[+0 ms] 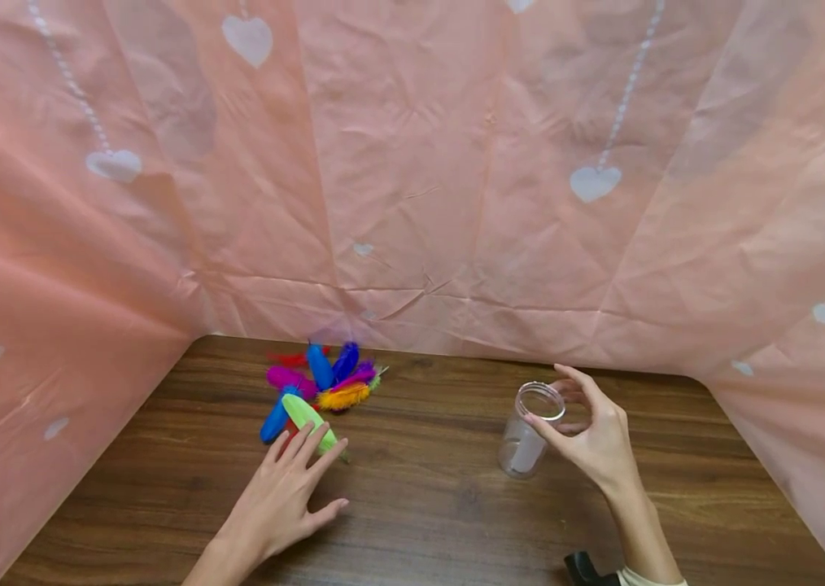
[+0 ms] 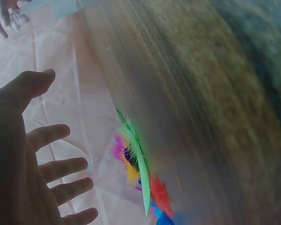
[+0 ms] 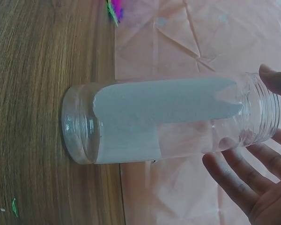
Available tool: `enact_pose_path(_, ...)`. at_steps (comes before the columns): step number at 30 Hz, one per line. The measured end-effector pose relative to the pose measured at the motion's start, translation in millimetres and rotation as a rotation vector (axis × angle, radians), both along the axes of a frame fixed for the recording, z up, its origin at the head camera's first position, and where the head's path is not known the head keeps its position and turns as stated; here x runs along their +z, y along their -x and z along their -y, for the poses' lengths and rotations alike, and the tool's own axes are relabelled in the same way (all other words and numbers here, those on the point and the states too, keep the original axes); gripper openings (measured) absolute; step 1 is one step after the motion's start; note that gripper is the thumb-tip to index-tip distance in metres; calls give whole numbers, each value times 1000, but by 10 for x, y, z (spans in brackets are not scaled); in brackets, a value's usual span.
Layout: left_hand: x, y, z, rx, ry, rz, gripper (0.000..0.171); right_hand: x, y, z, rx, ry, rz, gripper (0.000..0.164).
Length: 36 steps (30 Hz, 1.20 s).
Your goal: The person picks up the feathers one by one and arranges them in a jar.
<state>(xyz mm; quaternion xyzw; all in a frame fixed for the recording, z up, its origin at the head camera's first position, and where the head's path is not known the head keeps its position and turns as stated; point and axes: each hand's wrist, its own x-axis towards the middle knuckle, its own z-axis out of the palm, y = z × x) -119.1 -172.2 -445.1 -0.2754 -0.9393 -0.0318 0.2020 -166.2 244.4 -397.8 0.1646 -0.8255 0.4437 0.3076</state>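
We had the green feather (image 1: pixel 302 412) on the desk (image 1: pixel 427 513), among other feathers (image 1: pixel 320 368), our left hand (image 1: pixel 277 496) near it, grip spread and empty; our right hand (image 1: pixel 599 443) gripped the jar (image 1: pixel 525 449) by its neck. We judged a light, uncrushing pinch best, the jar held steady

No text can be read, even on the pale label (image 3: pixel 168 101) of the clear jar (image 3: pixel 182 136)
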Motion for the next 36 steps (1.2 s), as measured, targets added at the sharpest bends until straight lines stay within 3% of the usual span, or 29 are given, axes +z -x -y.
enact_pose_path(8, 0, -7, -12, 1, -14, 64, 68, -6, -28, 36, 16, 1, 10, 79)
enact_pose_path(18, -11, -5, -17, -28, -32, 33, 68, -5, -79, 72, 26, -6, 11, 79)
enact_pose_path(31, 35, 11, -34, -15, -10, 71, 67, 31, -76, 120, 59, -13, -21, 82)
enact_pose_path(36, 31, 14, -26, -18, -1, 36, 67, 28, -75, 139, 75, 4, -19, 83)
